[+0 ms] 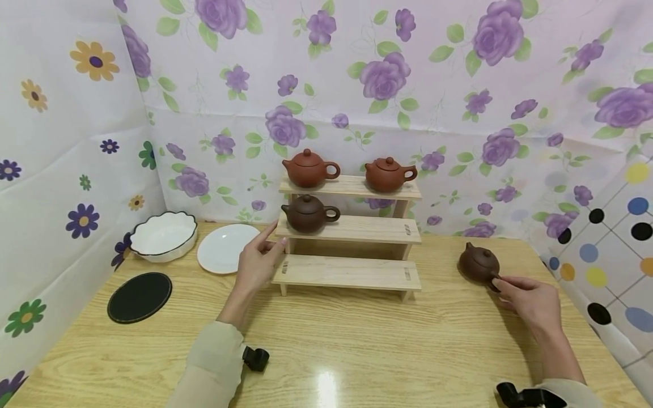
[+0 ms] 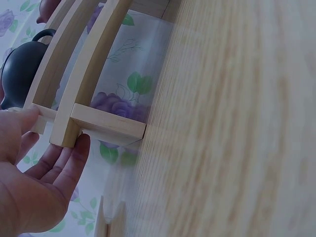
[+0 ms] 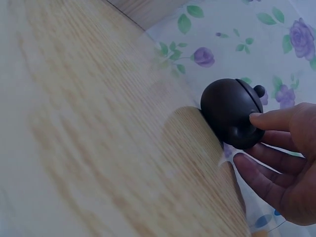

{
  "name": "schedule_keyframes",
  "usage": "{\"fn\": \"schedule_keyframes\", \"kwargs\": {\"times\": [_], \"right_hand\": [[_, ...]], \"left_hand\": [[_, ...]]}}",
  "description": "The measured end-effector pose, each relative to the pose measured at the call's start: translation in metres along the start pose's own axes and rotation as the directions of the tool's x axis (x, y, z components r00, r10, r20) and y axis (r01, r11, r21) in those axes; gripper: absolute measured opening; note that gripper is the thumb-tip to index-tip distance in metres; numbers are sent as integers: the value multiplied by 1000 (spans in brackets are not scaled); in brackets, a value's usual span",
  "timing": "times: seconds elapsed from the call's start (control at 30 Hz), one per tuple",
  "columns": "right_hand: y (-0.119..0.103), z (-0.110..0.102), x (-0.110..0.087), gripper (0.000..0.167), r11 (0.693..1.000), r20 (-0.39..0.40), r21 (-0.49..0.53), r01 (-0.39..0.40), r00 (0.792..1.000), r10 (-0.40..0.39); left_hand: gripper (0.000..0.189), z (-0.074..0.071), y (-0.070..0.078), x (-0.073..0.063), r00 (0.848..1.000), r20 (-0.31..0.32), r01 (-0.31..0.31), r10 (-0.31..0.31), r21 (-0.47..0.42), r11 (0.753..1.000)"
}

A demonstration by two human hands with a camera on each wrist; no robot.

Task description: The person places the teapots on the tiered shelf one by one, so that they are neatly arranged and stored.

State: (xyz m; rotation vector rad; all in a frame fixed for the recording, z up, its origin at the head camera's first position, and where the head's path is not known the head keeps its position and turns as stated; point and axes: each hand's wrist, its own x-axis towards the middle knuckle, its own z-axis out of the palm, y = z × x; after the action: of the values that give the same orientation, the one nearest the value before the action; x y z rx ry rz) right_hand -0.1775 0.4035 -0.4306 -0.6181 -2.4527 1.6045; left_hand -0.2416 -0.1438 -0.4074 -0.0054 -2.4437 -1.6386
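My left hand (image 1: 257, 265) holds the left end of a three-tier wooden stand (image 1: 347, 272), at its middle tier. In the left wrist view the thumb and fingers (image 2: 74, 165) lie against the ends of its boards. A dark brown teapot (image 1: 308, 215) sits on that tier's left part. Two reddish-brown teapots, a left one (image 1: 307, 170) and a right one (image 1: 389, 174), stand on the top tier. Off to the right, my right hand (image 1: 530, 303) pinches the handle of another dark brown teapot (image 1: 478, 264). The right wrist view shows this teapot (image 3: 227, 111) close to the tabletop; contact is unclear.
To the left lie a white scalloped bowl (image 1: 163, 237), a white plate (image 1: 216, 255) partly behind my left hand, and a black oval mat (image 1: 140, 297). Floral cloth (image 1: 326, 73) hangs behind and at both sides of the wooden table (image 1: 357, 345).
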Motion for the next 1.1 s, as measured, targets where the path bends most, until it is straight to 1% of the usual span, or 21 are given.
{"fn": "schedule_keyframes", "kwargs": {"times": [0.07,0.3,0.37,0.57,0.8,1.1], "right_hand": [[0,0,1,43,1000,6,9,10,1000,-10],[0,1,2,33,997,19,69,47,999,-48],[0,1,3,34,996,22,73,52,998,-54],[0,0,2,27,990,39,131,53,998,-59],[2,-1,2,21,985,34,167,39,998,-45],[3,1,2,22,989,1,145,35,999,-35]], "left_hand": [[54,0,0,0,1000,1,3,-3,-1,1000],[53,-1,0,-1,1000,18,0,1,-6,1000],[54,-2,0,-1,1000,19,-1,1,-2,1000],[54,-1,0,-1,1000,20,-1,1,4,1000],[54,-1,0,-2,1000,21,-1,1,5,1000],[54,-1,1,-2,1000,18,1,-1,6,1000]]}}
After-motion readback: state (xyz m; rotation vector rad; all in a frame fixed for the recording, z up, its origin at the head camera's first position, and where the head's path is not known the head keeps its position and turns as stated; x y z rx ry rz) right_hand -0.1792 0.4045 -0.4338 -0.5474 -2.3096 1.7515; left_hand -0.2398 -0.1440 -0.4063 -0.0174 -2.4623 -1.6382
